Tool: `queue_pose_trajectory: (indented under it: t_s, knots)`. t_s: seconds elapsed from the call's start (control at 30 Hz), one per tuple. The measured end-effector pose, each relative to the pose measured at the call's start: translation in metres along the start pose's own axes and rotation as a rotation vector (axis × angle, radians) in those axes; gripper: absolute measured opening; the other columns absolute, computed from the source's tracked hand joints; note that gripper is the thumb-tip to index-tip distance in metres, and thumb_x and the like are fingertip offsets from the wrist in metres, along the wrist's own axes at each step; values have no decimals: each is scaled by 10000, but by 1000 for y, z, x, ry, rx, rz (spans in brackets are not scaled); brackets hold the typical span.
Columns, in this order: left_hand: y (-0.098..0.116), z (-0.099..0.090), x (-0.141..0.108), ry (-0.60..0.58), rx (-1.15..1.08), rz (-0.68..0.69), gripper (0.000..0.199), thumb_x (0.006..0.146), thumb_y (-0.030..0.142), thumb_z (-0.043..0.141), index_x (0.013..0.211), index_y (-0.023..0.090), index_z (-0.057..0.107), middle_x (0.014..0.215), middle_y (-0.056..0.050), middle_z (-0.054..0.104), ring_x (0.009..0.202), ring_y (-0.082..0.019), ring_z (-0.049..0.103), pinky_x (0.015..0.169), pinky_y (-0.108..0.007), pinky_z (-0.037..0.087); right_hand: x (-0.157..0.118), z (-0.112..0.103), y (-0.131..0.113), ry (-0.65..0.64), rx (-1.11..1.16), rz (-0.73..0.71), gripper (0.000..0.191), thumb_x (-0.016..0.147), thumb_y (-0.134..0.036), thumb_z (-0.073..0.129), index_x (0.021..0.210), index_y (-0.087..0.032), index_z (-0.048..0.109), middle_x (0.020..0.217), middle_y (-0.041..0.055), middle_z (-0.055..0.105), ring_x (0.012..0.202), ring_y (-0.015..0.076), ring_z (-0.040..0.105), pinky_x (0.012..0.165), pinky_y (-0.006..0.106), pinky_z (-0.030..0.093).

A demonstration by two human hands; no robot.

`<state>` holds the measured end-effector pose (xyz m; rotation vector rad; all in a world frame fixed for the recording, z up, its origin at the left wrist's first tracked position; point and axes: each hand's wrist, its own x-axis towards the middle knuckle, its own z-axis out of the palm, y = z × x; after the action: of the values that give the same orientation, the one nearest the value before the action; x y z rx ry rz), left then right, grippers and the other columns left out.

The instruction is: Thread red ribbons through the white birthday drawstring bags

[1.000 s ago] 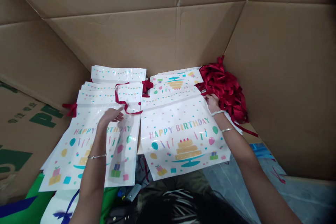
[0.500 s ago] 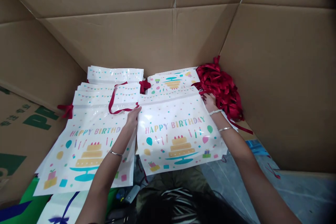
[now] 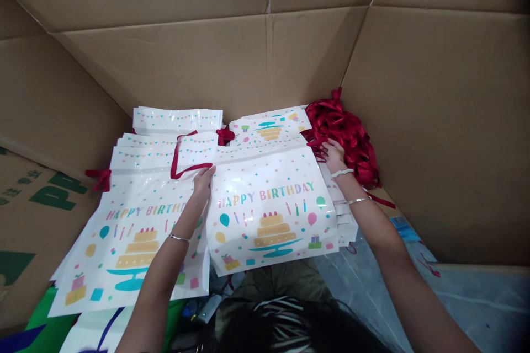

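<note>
A white printed birthday sheet (image 3: 265,176) lies at the centre over other sheets. Its left edge is pinched in my left hand (image 3: 204,181), whose fingers are closed beside the end of a thin red ribbon (image 3: 176,160). At the sheet's upper right, my right hand (image 3: 332,153) has its fingers closed on a red ribbon, next to a heap of red ribbons (image 3: 351,138). Left of the centre sheet is a stack of matching sheets (image 3: 136,176), with a red bow (image 3: 99,178) at its left edge. Another red bow (image 3: 226,135) sits between the stacks.
Tall cardboard walls (image 3: 165,66) rise behind and at both sides. More printed sheets (image 3: 269,127) lie at the back. Below left are a green item (image 3: 41,314) and a white item with dark blue ribbon (image 3: 91,331). Grey floor (image 3: 476,298) shows at lower right.
The centre sheet has shifted left with my left hand, uncovering more of the stack beneath its right side. My right hand is now off the sheet's edge, at the ribbon.
</note>
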<state>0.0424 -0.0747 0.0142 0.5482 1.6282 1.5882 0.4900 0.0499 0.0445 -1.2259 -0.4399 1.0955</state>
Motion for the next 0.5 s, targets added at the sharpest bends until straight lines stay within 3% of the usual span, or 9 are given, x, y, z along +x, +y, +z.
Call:
queue_pose_trajectory:
  t_s: [0.2,0.5]
  knots:
    - [9,-12,9,-6,8,-8,310,635,211,867,865,184,661,785,-12,687,781,-175,672,753,-286,550,11,-10,-54,-2,64,-145,240,783,-41,698,915,-204,582,723,-37,662,605,89,639,542,174,549]
    - [15,-21,5,8,31,12,263,687,185,836,903,177,686,792,-20,701,796,-177,684,734,-270,553,21,-15,-158,73,54,-461,327,886,114,536,858,-210,505,694,-45,610,510,67,572,538,193,517]
